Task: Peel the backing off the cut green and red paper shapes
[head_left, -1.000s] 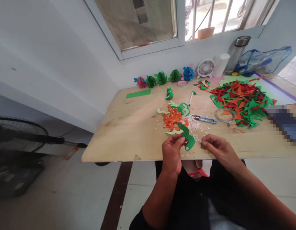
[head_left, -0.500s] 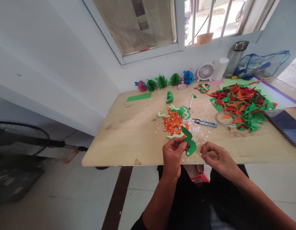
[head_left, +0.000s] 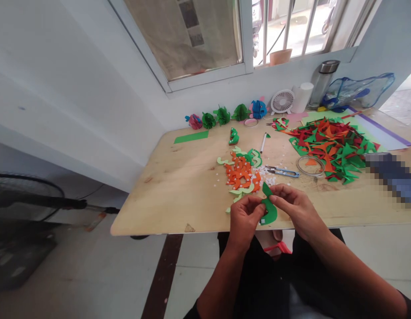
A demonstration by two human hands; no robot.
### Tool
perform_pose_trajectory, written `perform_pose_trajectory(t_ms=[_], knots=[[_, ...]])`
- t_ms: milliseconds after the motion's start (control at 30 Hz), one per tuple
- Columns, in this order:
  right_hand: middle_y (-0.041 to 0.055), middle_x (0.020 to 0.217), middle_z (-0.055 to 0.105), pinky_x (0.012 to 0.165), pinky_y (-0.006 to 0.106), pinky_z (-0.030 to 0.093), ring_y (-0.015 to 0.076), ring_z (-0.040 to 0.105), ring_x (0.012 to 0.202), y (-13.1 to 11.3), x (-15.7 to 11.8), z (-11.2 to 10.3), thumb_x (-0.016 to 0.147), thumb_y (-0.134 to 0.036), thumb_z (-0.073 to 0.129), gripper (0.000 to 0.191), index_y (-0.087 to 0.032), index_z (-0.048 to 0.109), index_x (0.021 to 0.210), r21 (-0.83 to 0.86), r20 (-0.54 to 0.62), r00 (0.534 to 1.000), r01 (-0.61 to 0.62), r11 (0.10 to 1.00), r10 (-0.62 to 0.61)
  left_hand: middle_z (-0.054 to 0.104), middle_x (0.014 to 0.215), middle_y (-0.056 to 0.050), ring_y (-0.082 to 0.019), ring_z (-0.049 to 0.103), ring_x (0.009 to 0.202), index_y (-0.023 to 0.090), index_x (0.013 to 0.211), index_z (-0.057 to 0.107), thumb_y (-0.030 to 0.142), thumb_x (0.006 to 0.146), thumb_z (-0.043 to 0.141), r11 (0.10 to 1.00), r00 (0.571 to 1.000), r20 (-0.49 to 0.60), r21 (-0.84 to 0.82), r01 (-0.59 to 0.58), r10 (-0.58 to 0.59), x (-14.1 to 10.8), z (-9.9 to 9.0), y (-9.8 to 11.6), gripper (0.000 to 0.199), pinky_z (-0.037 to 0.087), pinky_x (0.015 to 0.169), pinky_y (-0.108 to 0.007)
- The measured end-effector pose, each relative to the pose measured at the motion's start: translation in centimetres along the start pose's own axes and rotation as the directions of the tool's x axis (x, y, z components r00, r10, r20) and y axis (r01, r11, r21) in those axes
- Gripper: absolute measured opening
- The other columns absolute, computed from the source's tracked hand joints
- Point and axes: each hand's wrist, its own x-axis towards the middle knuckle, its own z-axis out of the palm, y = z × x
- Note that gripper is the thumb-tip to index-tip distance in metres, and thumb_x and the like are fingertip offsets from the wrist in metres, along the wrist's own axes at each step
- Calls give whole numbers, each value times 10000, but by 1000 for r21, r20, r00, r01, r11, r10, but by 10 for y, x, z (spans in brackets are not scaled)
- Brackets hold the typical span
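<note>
A curved green paper cutout (head_left: 270, 212) is held over the table's front edge, with a small white square near its lower end. My left hand (head_left: 244, 218) pinches its left side between thumb and fingers. At the cutout's upper right, my right hand (head_left: 296, 209) has thumb and forefinger closed on the paper; whether a small square is also between them is hidden. Just beyond lies a heap of orange cutouts (head_left: 239, 172) dotted with white squares. Pale green cutouts (head_left: 242, 190) lie beside it, and white paper bits (head_left: 268, 179) are scattered to its right.
Blue thread snips (head_left: 285, 172) and a tape roll (head_left: 311, 165) lie right of centre, before a large pile of coloured scraps (head_left: 334, 144). A phone (head_left: 391, 173) is at the right. Folded paper figures (head_left: 222, 115), a small fan (head_left: 283, 102) and a bottle (head_left: 324, 86) line the wall.
My right hand has moved left and up and now grips the cutout's upper part. My left hand still holds the cutout, now slightly lower and to the right.
</note>
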Motion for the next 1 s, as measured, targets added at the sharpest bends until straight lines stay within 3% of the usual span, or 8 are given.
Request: perform_pose_trajectory(t_ms=[133, 233, 333, 467, 633, 900, 1000], knots=[[16, 732, 636, 666, 300, 467, 173, 582, 695, 6, 2, 0, 745, -350, 674, 179, -192, 672, 828, -199, -97, 982, 141, 970, -162, 675, 638, -8, -95, 585, 574, 133, 728, 692, 236, 608, 760, 992, 997, -30, -108, 65, -68, 3, 0, 0, 172, 457, 595, -208], [16, 753, 636, 704, 309, 456, 181, 580, 744, 11, 6, -4, 771, -314, 648, 141, -203, 676, 855, -267, -118, 961, 210, 940, -249, 698, 725, -38, -119, 613, 638, 132, 818, 706, 285, 630, 755, 981, 993, 29, -151, 118, -115, 2, -2, 1, 247, 465, 617, -225], [12, 765, 643, 700, 301, 449, 175, 572, 745, 13, 9, -7, 773, -294, 653, 120, -213, 677, 858, -278, -136, 946, 247, 928, -293, 690, 736, -42, -119, 606, 593, 134, 825, 708, 293, 633, 753, 986, 987, 89, -84, 141, -133, 0, -5, 0, 254, 439, 540, -220], [1, 736, 639, 633, 270, 453, 151, 567, 680, 12, 13, -7, 765, -292, 668, 113, -218, 678, 849, -176, -160, 951, 235, 956, -263, 663, 671, -10, -104, 588, 548, 146, 767, 696, 213, 619, 742, 996, 993, 81, -3, 89, -88, 0, -5, -3, 168, 417, 507, -208], [10, 811, 676, 645, 257, 480, 154, 603, 725, 4, 16, -7, 752, -301, 677, 172, -219, 685, 903, -42, -94, 977, 191, 981, -194, 661, 648, -5, -101, 577, 546, 150, 732, 694, 168, 638, 698, 994, 996, 70, 94, 49, -56, 1, -4, -3, 96, 429, 522, -211], [16, 759, 664, 668, 292, 476, 161, 600, 684, 11, 17, -12, 764, -267, 636, 124, -202, 688, 856, -250, -144, 957, 211, 945, -251, 651, 635, -7, -104, 578, 540, 143, 736, 690, 197, 634, 719, 991, 989, 97, 80, 105, -113, -5, -4, -3, 119, 432, 528, -217], [12, 745, 664, 654, 282, 475, 156, 595, 678, 15, 16, -10, 760, -261, 637, 108, -203, 686, 838, -237, -160, 956, 205, 950, -246, 656, 668, -13, -108, 584, 573, 146, 751, 695, 203, 641, 729, 991, 988, 105, 73, 108, -116, -7, -7, -3, 129, 442, 549, -218]])
